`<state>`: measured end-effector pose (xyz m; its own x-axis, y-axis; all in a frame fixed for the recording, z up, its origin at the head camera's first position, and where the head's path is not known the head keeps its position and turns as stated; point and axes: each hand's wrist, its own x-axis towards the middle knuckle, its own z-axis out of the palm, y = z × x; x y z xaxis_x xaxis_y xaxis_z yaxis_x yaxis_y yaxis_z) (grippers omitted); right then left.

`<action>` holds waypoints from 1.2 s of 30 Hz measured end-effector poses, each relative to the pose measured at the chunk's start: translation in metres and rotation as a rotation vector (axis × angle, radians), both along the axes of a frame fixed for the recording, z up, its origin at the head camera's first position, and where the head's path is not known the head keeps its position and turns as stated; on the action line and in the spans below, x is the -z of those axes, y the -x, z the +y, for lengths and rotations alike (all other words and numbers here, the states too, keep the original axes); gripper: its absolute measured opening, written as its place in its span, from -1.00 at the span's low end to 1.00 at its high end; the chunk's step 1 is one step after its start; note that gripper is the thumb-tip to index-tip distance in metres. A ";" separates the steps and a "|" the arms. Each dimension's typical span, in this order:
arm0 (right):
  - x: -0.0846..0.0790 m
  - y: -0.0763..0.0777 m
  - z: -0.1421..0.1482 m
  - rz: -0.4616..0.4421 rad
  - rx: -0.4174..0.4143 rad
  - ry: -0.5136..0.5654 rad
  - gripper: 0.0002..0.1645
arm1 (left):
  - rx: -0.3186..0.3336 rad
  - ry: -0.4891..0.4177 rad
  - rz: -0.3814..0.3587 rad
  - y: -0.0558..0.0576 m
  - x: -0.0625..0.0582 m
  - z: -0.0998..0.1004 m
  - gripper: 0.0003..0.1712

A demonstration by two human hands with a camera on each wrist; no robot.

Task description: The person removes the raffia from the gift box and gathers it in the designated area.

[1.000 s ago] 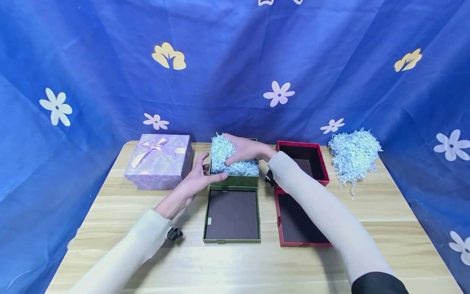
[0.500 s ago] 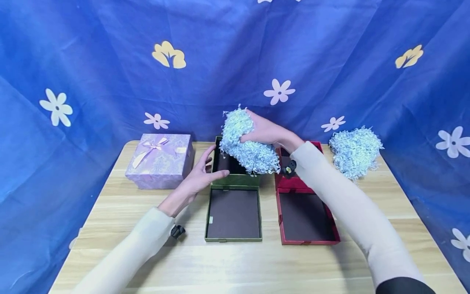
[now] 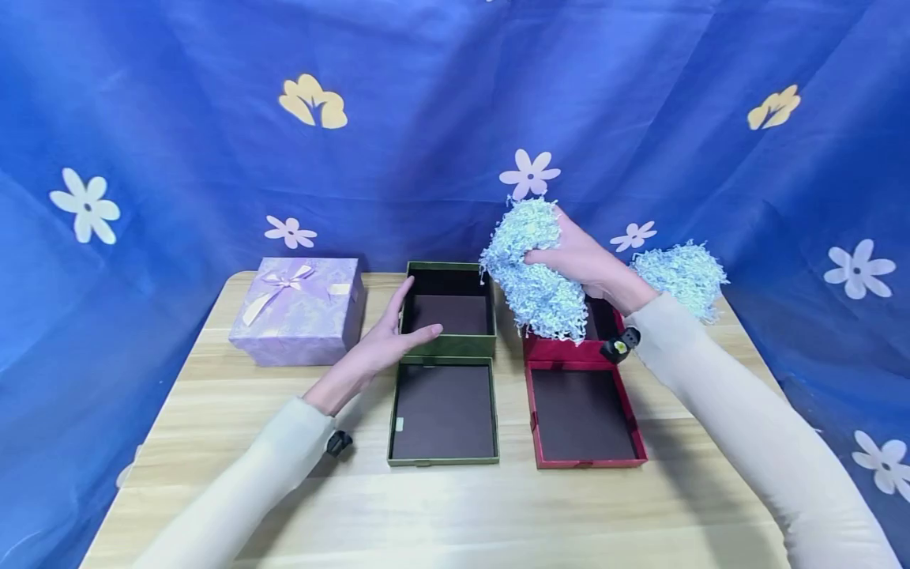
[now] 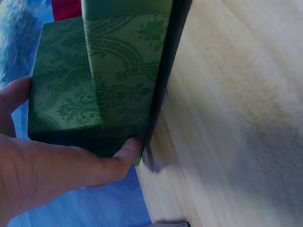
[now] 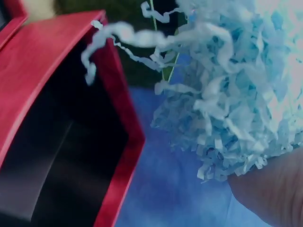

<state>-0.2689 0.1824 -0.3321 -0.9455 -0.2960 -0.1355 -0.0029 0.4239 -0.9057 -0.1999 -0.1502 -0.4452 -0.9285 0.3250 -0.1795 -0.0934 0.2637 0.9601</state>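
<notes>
In the head view, my right hand [image 3: 586, 257] grips a large clump of light blue shredded paper [image 3: 536, 296], thumb pressed into its side. The clump is held up over the red box [image 3: 569, 350], covering much of its opening. My right wrist view shows loose curls trailing from the paper [image 5: 236, 94] beside the red box [image 5: 42, 61]. My left hand [image 3: 384, 345] is at the left side of the green box [image 3: 455, 345], fingers and thumb spread. Its fingertips touch the patterned green box [image 4: 128, 71] in the left wrist view. Bare dark bottom shows inside the green box.
In front of the boxes lie a green lid [image 3: 444, 411] and a red lid [image 3: 586, 415], insides up. A closed purple gift box [image 3: 295, 312] with a ribbon bow stands left. Another blue shredded paper pile [image 3: 686, 273] sits at the back right, before the blue curtain [image 3: 426, 142].
My right hand has lifted the shredded paper out of the green box and carried it right, over the red box. The left hand has stayed at the green box.
</notes>
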 end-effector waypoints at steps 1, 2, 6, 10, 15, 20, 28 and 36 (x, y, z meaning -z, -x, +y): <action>-0.002 -0.002 0.006 -0.017 0.025 -0.020 0.39 | 0.005 0.005 -0.009 0.000 -0.001 -0.001 0.27; -0.003 -0.004 0.012 -0.027 0.044 -0.026 0.39 | 0.008 0.012 -0.017 0.001 -0.001 -0.001 0.28; -0.004 -0.011 0.041 -0.057 0.119 -0.064 0.41 | 0.031 0.021 -0.030 0.002 -0.003 0.001 0.29; -0.005 -0.021 0.071 -0.077 0.174 -0.110 0.40 | 0.039 0.026 -0.015 0.003 -0.002 0.004 0.26; -0.002 -0.034 0.107 -0.088 0.221 -0.139 0.40 | 0.027 0.019 0.026 0.003 -0.001 0.007 0.17; 0.008 -0.048 0.140 -0.049 0.195 -0.023 0.23 | 0.020 0.028 0.049 0.003 0.001 0.006 0.16; 0.035 -0.070 0.202 -0.010 0.240 0.005 0.01 | 0.013 0.042 0.025 0.002 -0.002 -0.002 0.17; 0.062 -0.086 0.250 0.025 0.280 -0.123 0.16 | 0.019 0.035 0.003 0.002 -0.004 -0.007 0.16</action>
<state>-0.1832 0.4324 -0.3939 -0.9915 -0.0064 -0.1302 0.1081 0.5174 -0.8489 -0.2014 -0.1568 -0.4410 -0.9227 0.3361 -0.1886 -0.0854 0.2989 0.9505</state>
